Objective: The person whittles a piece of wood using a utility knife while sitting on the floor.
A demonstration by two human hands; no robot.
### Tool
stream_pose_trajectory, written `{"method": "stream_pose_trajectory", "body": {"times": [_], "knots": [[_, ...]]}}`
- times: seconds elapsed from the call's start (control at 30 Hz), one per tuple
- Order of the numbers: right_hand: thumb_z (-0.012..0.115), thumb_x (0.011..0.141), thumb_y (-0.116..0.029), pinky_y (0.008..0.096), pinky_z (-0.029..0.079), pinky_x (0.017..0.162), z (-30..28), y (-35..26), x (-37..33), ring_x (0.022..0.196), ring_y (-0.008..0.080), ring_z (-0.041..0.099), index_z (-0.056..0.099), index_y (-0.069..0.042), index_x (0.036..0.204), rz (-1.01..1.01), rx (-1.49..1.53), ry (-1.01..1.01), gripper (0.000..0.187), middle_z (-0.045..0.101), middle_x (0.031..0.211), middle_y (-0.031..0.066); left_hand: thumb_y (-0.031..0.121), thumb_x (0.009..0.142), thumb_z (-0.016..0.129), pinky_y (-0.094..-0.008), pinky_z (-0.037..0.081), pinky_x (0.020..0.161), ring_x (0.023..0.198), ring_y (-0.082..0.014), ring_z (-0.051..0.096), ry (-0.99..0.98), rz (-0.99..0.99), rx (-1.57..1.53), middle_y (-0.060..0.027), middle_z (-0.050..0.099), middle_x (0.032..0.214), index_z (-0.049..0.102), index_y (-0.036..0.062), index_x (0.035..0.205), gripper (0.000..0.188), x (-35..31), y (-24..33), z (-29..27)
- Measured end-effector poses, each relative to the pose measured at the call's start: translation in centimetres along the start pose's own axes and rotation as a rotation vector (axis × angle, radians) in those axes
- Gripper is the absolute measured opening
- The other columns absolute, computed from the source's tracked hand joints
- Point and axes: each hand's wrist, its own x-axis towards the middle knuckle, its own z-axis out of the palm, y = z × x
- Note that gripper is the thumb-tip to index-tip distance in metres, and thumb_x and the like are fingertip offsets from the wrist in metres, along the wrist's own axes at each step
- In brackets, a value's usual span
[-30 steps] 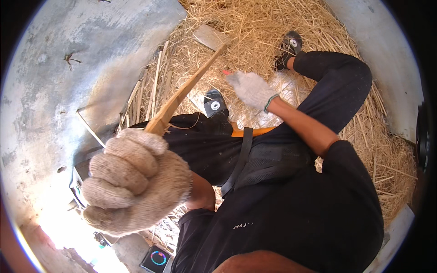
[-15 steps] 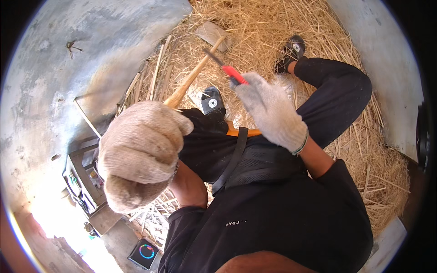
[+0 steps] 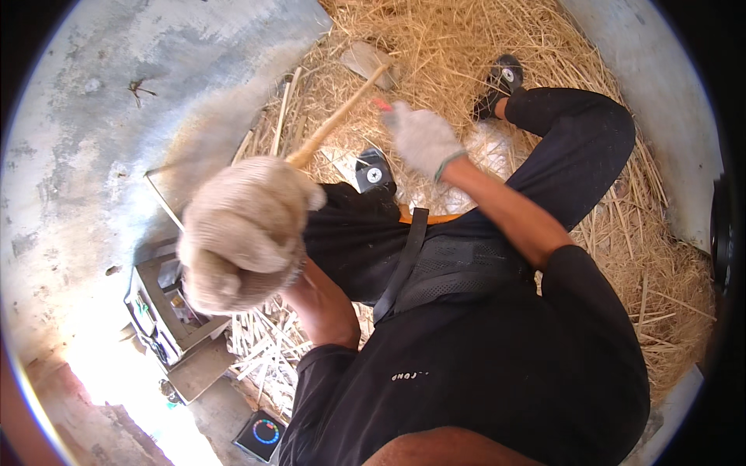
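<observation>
My left hand (image 3: 245, 233), in a thick off-white knitted glove, is closed around a pale wooden stick (image 3: 336, 122). The stick slants up and away to the right, thinning toward its far end. My right hand (image 3: 426, 141), gloved the same way, is closed on a red-handled knife (image 3: 381, 104). Only a bit of the red handle shows beyond the glove, and the blade cannot be made out. The right hand is just right of the stick's far half; whether the knife touches the wood cannot be told.
Straw and wood shavings (image 3: 435, 46) cover the floor beyond my feet. A flat stone-like block (image 3: 365, 59) lies past the stick's tip. A wooden box frame (image 3: 167, 311) with small items and a black device with a coloured ring (image 3: 260, 436) are at lower left. Walls (image 3: 101, 147) rise on both sides.
My right hand has moved forward and left, its forearm reaching out farther. The knife's dark blade no longer shows. My left hand still grips the stick, nearly in place.
</observation>
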Motion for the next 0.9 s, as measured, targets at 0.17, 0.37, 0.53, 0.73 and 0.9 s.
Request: {"method": "stream_pose_trajectory", "body": {"times": [0.17,0.37,0.53,0.73,0.9], "knots": [[0.04,0.102,-0.041,0.0521,0.05,0.059,-0.3,2.7,0.8,0.068,0.0456,0.065,0.053,0.001,0.107,0.093,0.038,-0.007,0.044,0.062,0.072,0.0286,0.032,0.088,0.054,-0.0475,0.053,0.059,0.054,-0.0277,0.057,0.059,0.011,-0.016,-0.0123,0.059,0.063,0.066,0.0026,0.074,0.035,-0.3,-0.5,-0.3],[0.057,0.098,-0.032,0.0449,0.051,0.056,-5.9,-5.6,-4.2,0.062,0.0369,0.066,0.057,-0.004,0.114,-0.301,0.598,0.042,0.032,0.063,0.067,0.0197,0.037,0.092,0.05,-0.0488,0.051,0.064,0.057,-0.0277,0.056,0.229,-0.004,0.048,-0.0096,0.058,0.064,0.066,0.0049,0.07,0.041,-0.7,0.5,-0.4],[0.06,0.097,-0.024,0.0454,0.05,0.055,-3.7,-5.9,-5.9,0.063,0.0372,0.066,0.055,-0.003,0.102,-0.292,0.374,0.007,0.022,0.062,0.067,0.0183,0.03,0.091,0.042,-0.0489,0.05,0.065,0.052,-0.0232,0.048,0.133,0.002,0.123,-0.0067,0.049,0.059,0.06,0.0098,0.068,0.036,-1.4,0.3,-0.4],[0.062,0.095,-0.027,0.0466,0.049,0.052,-1.5,-5.7,-3.2,0.059,0.0378,0.064,0.054,-0.006,0.095,-0.323,0.268,0.133,0.023,0.06,0.062,0.0177,0.037,0.091,0.053,-0.0503,0.053,0.064,0.049,-0.0259,0.052,0.265,0.044,0.043,-0.0073,0.053,0.057,0.063,0.0073,0.065,0.041,-2.3,0.0,-1.5],[0.057,0.096,-0.03,0.0478,0.051,0.055,0.2,-6.7,-2.4,0.062,0.0384,0.066,0.056,-0.005,0.093,-0.362,0.132,0.113,0.025,0.061,0.064,0.0196,0.034,0.091,0.049,-0.0501,0.05,0.056,0.044,-0.0221,0.043,0.412,0.098,0.043,-0.0065,0.045,0.051,0.054,0.01,0.059,0.04,-3.1,1.1,-2.3]]}}
